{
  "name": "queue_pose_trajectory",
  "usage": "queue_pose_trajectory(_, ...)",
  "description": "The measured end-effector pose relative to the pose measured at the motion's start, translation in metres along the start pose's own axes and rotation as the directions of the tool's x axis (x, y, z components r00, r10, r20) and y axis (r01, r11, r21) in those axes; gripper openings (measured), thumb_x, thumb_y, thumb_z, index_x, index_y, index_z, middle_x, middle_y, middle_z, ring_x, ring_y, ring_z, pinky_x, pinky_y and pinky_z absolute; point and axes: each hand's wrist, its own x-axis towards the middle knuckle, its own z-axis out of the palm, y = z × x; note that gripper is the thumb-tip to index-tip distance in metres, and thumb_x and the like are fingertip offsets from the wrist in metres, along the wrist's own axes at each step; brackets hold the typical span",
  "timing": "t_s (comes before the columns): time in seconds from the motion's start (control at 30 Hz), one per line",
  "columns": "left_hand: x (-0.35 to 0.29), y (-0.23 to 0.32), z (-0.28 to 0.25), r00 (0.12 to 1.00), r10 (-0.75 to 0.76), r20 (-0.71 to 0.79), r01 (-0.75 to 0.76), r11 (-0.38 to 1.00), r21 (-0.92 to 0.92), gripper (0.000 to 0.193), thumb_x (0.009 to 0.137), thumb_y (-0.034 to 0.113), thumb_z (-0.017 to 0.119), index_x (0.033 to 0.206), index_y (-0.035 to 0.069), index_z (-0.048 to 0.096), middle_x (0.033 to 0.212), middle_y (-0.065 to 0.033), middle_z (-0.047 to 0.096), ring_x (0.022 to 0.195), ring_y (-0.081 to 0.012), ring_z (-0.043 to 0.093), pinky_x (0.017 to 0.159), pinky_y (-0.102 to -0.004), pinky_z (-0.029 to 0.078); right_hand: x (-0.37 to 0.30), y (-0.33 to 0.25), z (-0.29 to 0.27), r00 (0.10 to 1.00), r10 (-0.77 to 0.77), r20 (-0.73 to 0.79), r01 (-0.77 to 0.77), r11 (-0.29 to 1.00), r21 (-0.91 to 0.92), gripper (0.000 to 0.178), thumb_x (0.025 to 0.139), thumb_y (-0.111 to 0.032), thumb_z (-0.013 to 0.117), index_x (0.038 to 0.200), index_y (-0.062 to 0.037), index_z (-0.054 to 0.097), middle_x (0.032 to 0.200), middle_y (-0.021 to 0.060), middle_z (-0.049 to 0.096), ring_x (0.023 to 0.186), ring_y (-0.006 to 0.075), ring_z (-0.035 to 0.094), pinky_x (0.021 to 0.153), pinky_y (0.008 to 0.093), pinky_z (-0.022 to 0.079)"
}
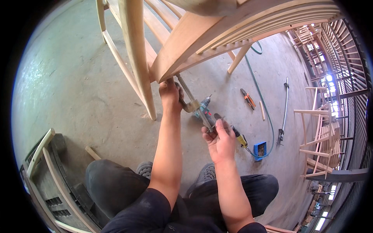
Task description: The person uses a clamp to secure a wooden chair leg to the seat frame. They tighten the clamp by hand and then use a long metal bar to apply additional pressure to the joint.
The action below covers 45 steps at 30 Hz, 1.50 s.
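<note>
A bare wooden chair (pixel 186 35) fills the top of the head view, its seat frame tilted above me. A metal bar clamp (pixel 193 101) runs down from the seat's underside. My left hand (pixel 171 95) grips the clamp's upper jaw right under the seat rail, beside a chair leg (pixel 138 58). My right hand (pixel 219 136) is closed around the clamp's lower handle end. I sit low, with my knees in dark trousers at the bottom.
On the concrete floor lie a power drill (pixel 204 106), a yellow-handled tool (pixel 241 139), a small blue box of screws (pixel 260 149), orange-handled pliers (pixel 248 98), a green hose (pixel 268 116) and a second clamp (pixel 284 112). Stacked chair frames (pixel 322 139) stand at right; wooden parts on a dark crate (pixel 50 182) sit at left.
</note>
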Motion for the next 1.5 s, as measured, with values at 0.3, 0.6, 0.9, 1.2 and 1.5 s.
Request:
queue_pose_trajectory(0.3, -0.002, 0.002, -0.001, 1.000, 0.013, 0.017, -0.014, 0.997, 0.081, 0.045, 0.103, 0.055, 0.050, 0.089, 0.012, 0.048, 0.063, 0.0022, 0.038, 0.043, -0.0105, 0.035, 0.038, -0.0265, 0.031, 0.000, 0.038, -0.016, 0.690, -0.619, 0.376, 0.556, 0.120, -0.822, 0.047, 0.097, -0.022, 0.068, 0.134, 0.0045, 0.057, 0.121, 0.0146, 0.062, 0.102, 0.0274, 0.064, 0.081, 0.0375, 0.056)
queue_pose_trajectory(0.6, 0.000, -0.006, 0.002, 0.997, 0.073, 0.016, -0.074, 0.997, 0.026, 0.040, 0.104, 0.048, 0.053, 0.097, 0.008, 0.052, 0.060, 0.0023, 0.037, 0.042, -0.0092, 0.036, 0.037, -0.0258, 0.030, -0.024, 0.013, 0.008, 0.966, 0.247, 0.074, -0.257, 0.902, 0.346, 0.023, 0.103, -0.024, 0.058, 0.114, -0.0043, 0.063, 0.082, 0.0061, 0.063, 0.064, 0.0152, 0.055, 0.056, 0.0256, 0.043)
queue_pose_trajectory(0.9, 0.005, -0.012, 0.003, 0.998, 0.056, 0.026, -0.059, 0.992, 0.114, 0.048, 0.104, 0.057, 0.044, 0.095, 0.011, 0.052, 0.068, -0.0001, 0.044, 0.054, -0.0134, 0.047, 0.047, -0.0294, 0.040, -0.021, 0.011, -0.017, 0.591, -0.617, 0.519, 0.700, 0.074, -0.710, 0.034, 0.090, -0.011, 0.068, 0.123, -0.0019, 0.066, 0.104, 0.0131, 0.068, 0.075, 0.0225, 0.065, 0.061, 0.0309, 0.051)
queue_pose_trajectory(1.2, 0.007, -0.009, 0.006, 0.999, 0.035, -0.038, -0.036, 0.999, -0.018, 0.043, 0.103, 0.045, 0.056, 0.078, 0.011, 0.051, 0.050, 0.0039, 0.041, 0.037, -0.0082, 0.038, 0.034, -0.0273, 0.029, 0.036, 0.015, -0.021, 0.985, 0.172, -0.031, -0.172, 0.985, -0.011, 0.055, 0.105, -0.050, 0.047, 0.116, 0.0001, 0.064, 0.080, 0.0106, 0.068, 0.053, 0.0192, 0.053, 0.045, 0.0289, 0.037)
queue_pose_trajectory(1.5, 0.021, -0.036, -0.001, 0.998, 0.051, -0.040, -0.048, 0.997, 0.052, 0.038, 0.103, 0.042, 0.051, 0.096, 0.005, 0.055, 0.056, 0.0015, 0.046, 0.042, -0.0099, 0.046, 0.038, -0.0294, 0.037, 0.026, 0.058, -0.046, 0.798, -0.569, 0.197, 0.486, 0.416, -0.768, 0.054, 0.092, -0.012, 0.066, 0.141, 0.0030, 0.049, 0.133, 0.0240, 0.051, 0.094, 0.0301, 0.066, 0.070, 0.0318, 0.061)
